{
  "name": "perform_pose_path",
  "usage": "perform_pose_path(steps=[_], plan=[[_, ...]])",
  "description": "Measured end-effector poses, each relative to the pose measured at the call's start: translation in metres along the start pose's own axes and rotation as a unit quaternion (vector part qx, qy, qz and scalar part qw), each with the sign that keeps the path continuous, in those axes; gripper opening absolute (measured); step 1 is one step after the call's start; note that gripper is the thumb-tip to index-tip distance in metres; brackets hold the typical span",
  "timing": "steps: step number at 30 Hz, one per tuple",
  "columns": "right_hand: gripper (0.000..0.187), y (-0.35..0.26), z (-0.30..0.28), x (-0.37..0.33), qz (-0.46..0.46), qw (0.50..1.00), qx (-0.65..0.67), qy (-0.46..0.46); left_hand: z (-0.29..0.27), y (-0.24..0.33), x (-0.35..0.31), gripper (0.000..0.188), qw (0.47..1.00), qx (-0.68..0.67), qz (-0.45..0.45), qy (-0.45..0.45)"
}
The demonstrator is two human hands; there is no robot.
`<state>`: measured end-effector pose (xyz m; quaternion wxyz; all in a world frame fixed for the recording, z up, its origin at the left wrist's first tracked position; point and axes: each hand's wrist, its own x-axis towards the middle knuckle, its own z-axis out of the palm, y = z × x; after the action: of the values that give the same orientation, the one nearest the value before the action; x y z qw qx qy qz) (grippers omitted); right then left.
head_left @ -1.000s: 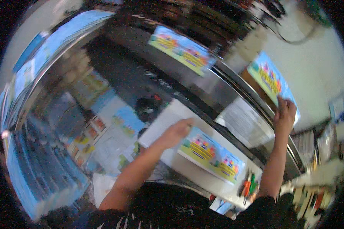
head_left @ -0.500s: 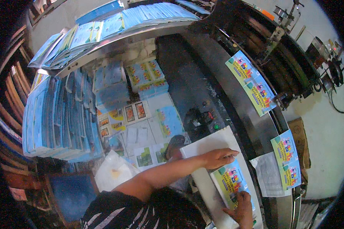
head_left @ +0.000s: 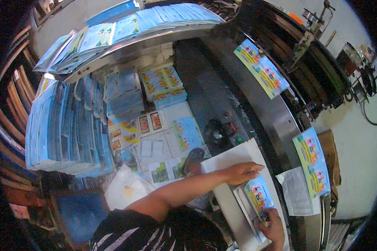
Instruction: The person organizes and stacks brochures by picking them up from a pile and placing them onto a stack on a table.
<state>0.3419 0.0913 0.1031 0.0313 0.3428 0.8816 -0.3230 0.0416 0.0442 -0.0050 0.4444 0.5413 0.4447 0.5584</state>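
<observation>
"Separating the long blue, yellow and green printed paper sheet (head_left: 259, 194) from the white paper stack (head_left: 244, 200) under it looks like the step in hand."

"Where is that sheet?"

"Between four and five o'clock in the view, above the flat white tabletop (head_left: 234, 155), its left side seemingly bowed up."

"And the hands?"

"The right hand (head_left: 273, 226), at the sheet's five o'clock, is pinching the near end between thumb and fingers. The left hand (head_left: 244, 172), at its eleven, lies by the far end, fingers extended together; I can't tell whether it grips."

"Any others like it?"

"A matching printed paper strip (head_left: 311, 163) lies between three and four o'clock, partly over a greyish-white sheet of paper (head_left: 294, 188), and a second printed strip (head_left: 262, 69) between one and two, on the grey metal machine ledge (head_left: 276, 113)."

"And what does the next move call for?"

"A steady right pinch and a light left hold, I'd judge, so the sheet clears the stack without creasing."
</observation>
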Motion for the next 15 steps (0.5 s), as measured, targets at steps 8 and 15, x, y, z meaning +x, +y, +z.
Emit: perform_pose_path(steps=[8, 15], plan=[[0.018, 0.032, -0.110, -0.006, 0.020, 0.964, -0.173, 0.202, -0.004, 0.008, 0.000, 0.050, 0.999, 0.042, -0.003, -0.010], [0.036, 0.064, -0.235, 0.033, -0.102, 0.826, -0.186, 0.523, 0.002, -0.010, 0.006, 0.050, 1.000, 0.021, 0.017, 0.006]])
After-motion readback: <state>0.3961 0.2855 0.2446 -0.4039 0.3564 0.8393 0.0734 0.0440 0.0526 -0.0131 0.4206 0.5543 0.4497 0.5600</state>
